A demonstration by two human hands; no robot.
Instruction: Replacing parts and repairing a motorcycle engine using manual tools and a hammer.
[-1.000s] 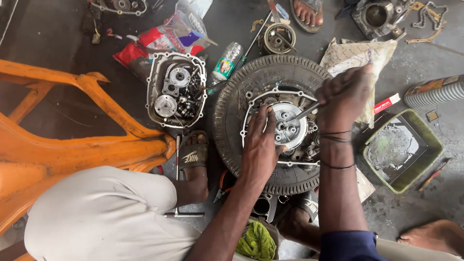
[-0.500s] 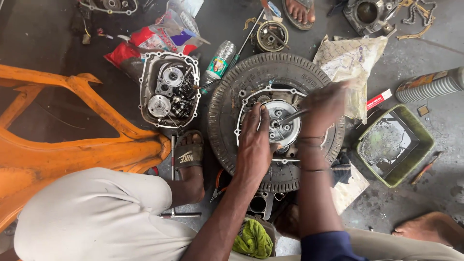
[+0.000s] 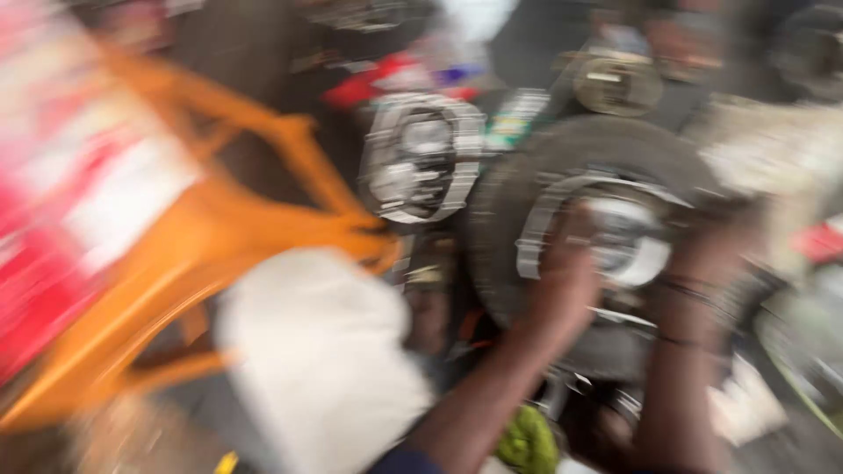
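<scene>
The tyre (image 3: pixel 527 189) with its metal hub (image 3: pixel 619 241) lies on the floor, right of the orange frame (image 3: pixel 219 237). My left hand (image 3: pixel 566 281) rests on the hub; my right hand (image 3: pixel 716 241) is beside it. Blur hides what my fingers grip. An engine cover (image 3: pixel 421 158) lies just left.

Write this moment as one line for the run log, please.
view: blurred | left hand: on wheel hub | right hand: at hub, grip unclear | nearby: engine cover, orange frame
</scene>
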